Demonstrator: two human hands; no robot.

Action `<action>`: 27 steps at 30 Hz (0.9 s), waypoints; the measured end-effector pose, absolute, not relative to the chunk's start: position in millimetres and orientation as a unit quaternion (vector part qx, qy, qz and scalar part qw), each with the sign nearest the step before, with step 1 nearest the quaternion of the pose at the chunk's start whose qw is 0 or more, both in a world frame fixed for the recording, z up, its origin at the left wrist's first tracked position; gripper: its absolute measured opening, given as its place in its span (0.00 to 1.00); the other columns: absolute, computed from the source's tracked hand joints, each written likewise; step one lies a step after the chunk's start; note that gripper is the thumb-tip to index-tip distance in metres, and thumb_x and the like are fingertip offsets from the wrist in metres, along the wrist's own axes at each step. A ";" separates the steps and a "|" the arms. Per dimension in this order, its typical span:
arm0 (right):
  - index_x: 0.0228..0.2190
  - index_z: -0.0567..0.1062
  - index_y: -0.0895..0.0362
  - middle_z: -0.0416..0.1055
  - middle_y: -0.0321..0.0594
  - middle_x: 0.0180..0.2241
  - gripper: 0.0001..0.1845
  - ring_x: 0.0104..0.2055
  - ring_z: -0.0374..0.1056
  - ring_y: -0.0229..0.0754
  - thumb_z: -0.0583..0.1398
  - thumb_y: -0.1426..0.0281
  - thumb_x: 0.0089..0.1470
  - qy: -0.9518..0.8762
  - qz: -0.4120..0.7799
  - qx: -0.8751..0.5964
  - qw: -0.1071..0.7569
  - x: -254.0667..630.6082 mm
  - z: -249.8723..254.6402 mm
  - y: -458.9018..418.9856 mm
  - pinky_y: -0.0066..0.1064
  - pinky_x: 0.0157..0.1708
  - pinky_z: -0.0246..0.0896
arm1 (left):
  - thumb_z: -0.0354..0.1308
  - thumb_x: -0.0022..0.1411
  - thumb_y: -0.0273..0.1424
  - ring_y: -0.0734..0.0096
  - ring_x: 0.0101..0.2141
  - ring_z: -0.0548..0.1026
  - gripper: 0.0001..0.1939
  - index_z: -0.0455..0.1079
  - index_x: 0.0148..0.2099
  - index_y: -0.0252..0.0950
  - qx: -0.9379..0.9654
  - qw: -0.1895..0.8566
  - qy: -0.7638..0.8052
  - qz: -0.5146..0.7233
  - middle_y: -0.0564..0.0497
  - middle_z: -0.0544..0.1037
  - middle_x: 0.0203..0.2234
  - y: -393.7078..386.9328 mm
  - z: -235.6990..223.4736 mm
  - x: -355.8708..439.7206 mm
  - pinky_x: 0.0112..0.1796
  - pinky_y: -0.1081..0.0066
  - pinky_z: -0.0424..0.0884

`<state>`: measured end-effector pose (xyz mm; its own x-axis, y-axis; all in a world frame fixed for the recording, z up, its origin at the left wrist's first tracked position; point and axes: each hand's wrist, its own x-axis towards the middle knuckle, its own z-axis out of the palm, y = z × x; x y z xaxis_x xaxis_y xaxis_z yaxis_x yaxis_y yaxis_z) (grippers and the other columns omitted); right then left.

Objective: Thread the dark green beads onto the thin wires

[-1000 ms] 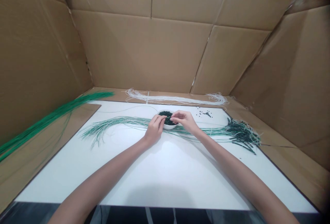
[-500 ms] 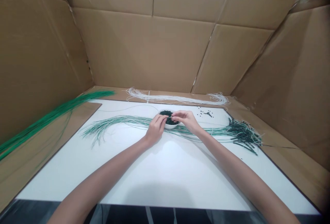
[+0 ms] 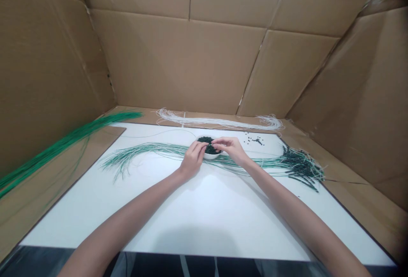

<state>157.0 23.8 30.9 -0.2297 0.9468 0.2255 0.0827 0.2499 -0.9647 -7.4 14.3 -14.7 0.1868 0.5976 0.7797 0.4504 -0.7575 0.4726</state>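
A small white bowl (image 3: 211,156) full of dark green beads (image 3: 206,139) stands near the middle of the table. Over it my left hand (image 3: 192,156) is closed in a pinch on a thin string (image 3: 165,131), which loops away to the left behind the hand. From the other side my right hand (image 3: 231,148) pinches with thumb and forefinger, its tips almost meeting the left ones. What lies between the right fingertips is too small to name. A bundle of green strings (image 3: 153,147) passes beneath both hands, and dark beaded ends (image 3: 301,164) fan out at its right.
White strings (image 3: 216,121) lie along the back, before the cardboard wall (image 3: 185,64). Bright green strands (image 3: 73,140) stretch along the left side. Loose beads (image 3: 255,140) are scattered right of the bowl on the white table (image 3: 204,209).
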 end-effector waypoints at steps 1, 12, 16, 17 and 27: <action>0.26 0.76 0.61 0.71 0.39 0.25 0.12 0.24 0.64 0.34 0.63 0.67 0.35 -0.635 0.458 -0.406 0.470 157.0 31.0 23.7 0.28 0.26 0.63 | 0.44 0.60 0.27 0.74 0.36 0.68 0.10 0.63 0.42 0.36 0.768 0.067 0.340 0.539 0.49 0.68 0.33 14.2 -14.7 -7.4 0.40 0.71 0.66; 0.25 0.75 0.61 0.70 0.38 0.25 0.12 0.23 0.63 0.32 0.64 0.67 0.34 -0.640 0.445 -0.404 0.479 154.8 30.7 22.5 0.26 0.23 0.63 | 0.44 0.60 0.26 0.75 0.36 0.68 0.10 0.63 0.42 0.35 0.772 0.064 0.336 0.536 0.49 0.68 0.33 14.2 -15.1 -7.2 0.40 0.72 0.66; 0.24 0.75 0.61 0.70 0.38 0.25 0.12 0.23 0.63 0.32 0.64 0.67 0.33 -0.635 0.446 -0.404 0.484 155.0 30.4 22.9 0.26 0.23 0.63 | 0.44 0.60 0.25 0.74 0.36 0.67 0.10 0.63 0.42 0.35 0.773 0.066 0.337 0.533 0.49 0.68 0.33 14.1 -15.6 -7.2 0.40 0.72 0.65; 0.24 0.75 0.61 0.69 0.38 0.25 0.11 0.23 0.62 0.32 0.64 0.67 0.33 -0.637 0.445 -0.403 0.483 155.1 30.3 23.0 0.26 0.23 0.63 | 0.44 0.60 0.25 0.74 0.36 0.67 0.10 0.63 0.42 0.35 0.774 0.066 0.338 0.532 0.49 0.68 0.33 14.2 -15.8 -7.1 0.40 0.71 0.65; 0.24 0.76 0.60 0.71 0.40 0.26 0.12 0.26 0.64 0.36 0.64 0.66 0.34 -0.658 0.432 -0.405 0.465 155.7 27.6 24.1 0.28 0.25 0.64 | 0.44 0.60 0.26 0.74 0.36 0.68 0.10 0.64 0.42 0.35 0.773 0.058 0.334 0.537 0.48 0.68 0.33 14.8 -16.0 -6.8 0.39 0.71 0.66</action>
